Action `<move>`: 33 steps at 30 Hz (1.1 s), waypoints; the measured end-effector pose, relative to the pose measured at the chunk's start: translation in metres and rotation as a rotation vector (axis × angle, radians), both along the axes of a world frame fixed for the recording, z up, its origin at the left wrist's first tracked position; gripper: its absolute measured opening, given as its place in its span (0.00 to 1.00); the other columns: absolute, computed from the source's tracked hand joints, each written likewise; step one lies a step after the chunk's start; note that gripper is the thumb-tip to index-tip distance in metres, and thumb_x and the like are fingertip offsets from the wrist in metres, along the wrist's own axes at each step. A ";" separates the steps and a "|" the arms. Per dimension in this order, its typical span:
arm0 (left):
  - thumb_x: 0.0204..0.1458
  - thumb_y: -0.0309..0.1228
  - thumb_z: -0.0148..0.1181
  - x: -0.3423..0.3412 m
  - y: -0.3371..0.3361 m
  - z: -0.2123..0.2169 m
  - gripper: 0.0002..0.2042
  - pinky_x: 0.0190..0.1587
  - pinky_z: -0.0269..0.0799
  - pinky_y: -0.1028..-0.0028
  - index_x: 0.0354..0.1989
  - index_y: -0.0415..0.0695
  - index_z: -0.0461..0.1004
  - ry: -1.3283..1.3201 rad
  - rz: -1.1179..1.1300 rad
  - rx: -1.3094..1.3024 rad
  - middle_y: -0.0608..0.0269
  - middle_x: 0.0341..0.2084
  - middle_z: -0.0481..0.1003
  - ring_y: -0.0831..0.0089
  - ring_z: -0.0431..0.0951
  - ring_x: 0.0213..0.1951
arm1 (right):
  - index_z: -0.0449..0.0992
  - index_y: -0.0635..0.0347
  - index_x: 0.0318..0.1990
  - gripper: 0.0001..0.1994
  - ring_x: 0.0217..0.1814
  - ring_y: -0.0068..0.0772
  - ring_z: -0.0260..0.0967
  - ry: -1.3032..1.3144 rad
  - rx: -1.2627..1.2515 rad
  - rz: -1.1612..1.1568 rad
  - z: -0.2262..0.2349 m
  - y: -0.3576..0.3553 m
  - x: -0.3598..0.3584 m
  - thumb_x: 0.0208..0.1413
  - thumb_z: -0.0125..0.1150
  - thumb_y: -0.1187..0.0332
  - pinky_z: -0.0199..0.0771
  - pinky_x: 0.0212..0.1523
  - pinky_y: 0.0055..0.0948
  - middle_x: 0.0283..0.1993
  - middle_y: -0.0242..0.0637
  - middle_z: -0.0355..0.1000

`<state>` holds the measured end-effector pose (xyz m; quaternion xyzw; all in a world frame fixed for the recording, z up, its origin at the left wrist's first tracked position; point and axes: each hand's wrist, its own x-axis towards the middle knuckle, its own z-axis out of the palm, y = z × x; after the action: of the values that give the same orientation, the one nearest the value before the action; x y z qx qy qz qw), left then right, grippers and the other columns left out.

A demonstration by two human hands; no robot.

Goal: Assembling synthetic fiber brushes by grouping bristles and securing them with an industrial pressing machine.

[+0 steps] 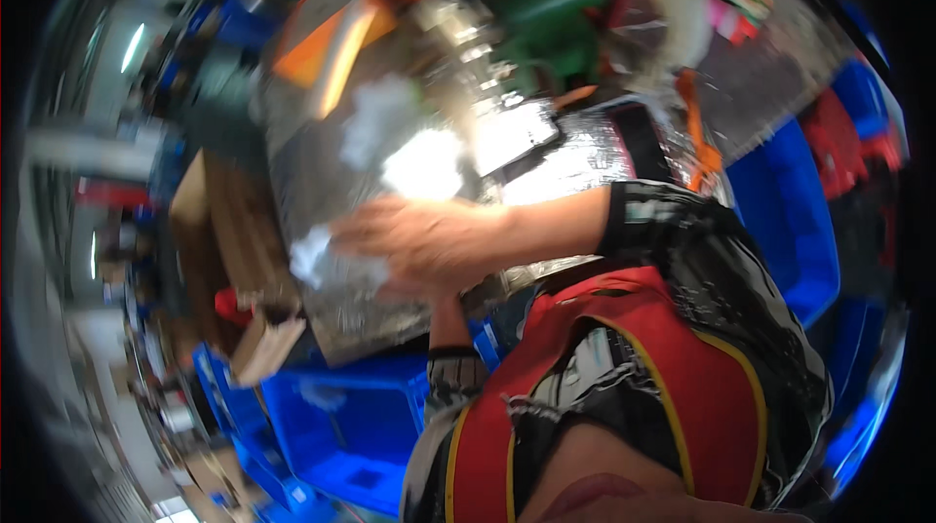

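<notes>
My right hand [414, 235] reaches leftward across the table, its fingers smeared by motion. A tuft of white fluffy material, like stuffing [310, 258], lies at its fingertips; whether the fingers grip it cannot be made out. Just below, my left hand [414, 287] is mostly hidden behind the right one, with only its lower part and wrist showing. More white fluff [382, 118] and a bright white clump [425, 167] rest on the table beyond the hands. A flat device with a bright screen [512, 136] stands to the right of the clump.
The table [302, 157] has a silvery covering [585, 148] on its right part. Orange [341, 21] and green [556, 21] objects crowd its far side. A cardboard box [234, 221] is at the left edge. Blue bins [341, 426] stand nearby, one at the right [785, 221].
</notes>
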<state>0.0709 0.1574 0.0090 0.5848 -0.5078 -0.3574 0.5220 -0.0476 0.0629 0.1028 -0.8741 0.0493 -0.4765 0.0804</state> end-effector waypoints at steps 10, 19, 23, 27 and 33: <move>0.45 0.27 0.57 -0.092 -0.030 -0.015 0.07 0.17 0.59 0.76 0.30 0.42 0.66 0.054 -0.656 0.314 0.71 0.14 0.61 0.80 0.59 0.12 | 0.73 0.60 0.18 0.11 0.51 0.36 0.60 -0.278 -0.135 -0.077 0.000 0.017 -0.028 0.42 0.55 0.62 0.59 0.48 0.34 0.39 0.38 0.67; 0.45 0.27 0.58 -0.053 -0.005 -0.017 0.08 0.17 0.59 0.75 0.31 0.42 0.66 0.033 -0.641 0.600 0.71 0.13 0.60 0.81 0.58 0.11 | 0.72 0.60 0.15 0.06 0.48 0.37 0.64 -0.377 0.072 -0.111 -0.054 0.041 -0.019 0.35 0.54 0.69 0.63 0.46 0.35 0.37 0.35 0.70; 0.45 0.27 0.58 -0.048 0.006 -0.012 0.08 0.16 0.59 0.75 0.31 0.43 0.66 0.025 -0.640 0.716 0.71 0.13 0.60 0.81 0.58 0.11 | 0.73 0.61 0.20 0.07 0.47 0.37 0.64 -0.303 0.112 -0.276 -0.099 0.040 0.002 0.33 0.55 0.67 0.63 0.44 0.35 0.36 0.36 0.69; 0.45 0.27 0.58 -0.026 0.016 -0.007 0.08 0.16 0.58 0.75 0.31 0.43 0.65 0.008 -0.574 0.812 0.71 0.12 0.60 0.81 0.58 0.11 | 0.72 0.60 0.18 0.08 0.47 0.37 0.62 -0.146 -0.043 0.059 -0.076 0.052 -0.032 0.32 0.56 0.64 0.61 0.45 0.34 0.36 0.40 0.67; 0.45 0.28 0.58 0.007 0.027 0.010 0.08 0.16 0.58 0.74 0.31 0.43 0.65 -0.031 -0.484 0.944 0.71 0.12 0.59 0.81 0.57 0.10 | 0.71 0.58 0.12 0.12 0.47 0.38 0.62 -0.379 -0.104 0.163 -0.104 0.057 0.009 0.26 0.60 0.59 0.60 0.44 0.33 0.33 0.37 0.68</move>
<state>0.0778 0.1848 0.0193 0.6273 -0.4198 -0.6487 0.0972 -0.0387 0.1196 -0.0009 -0.7729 -0.0624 -0.6261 0.0813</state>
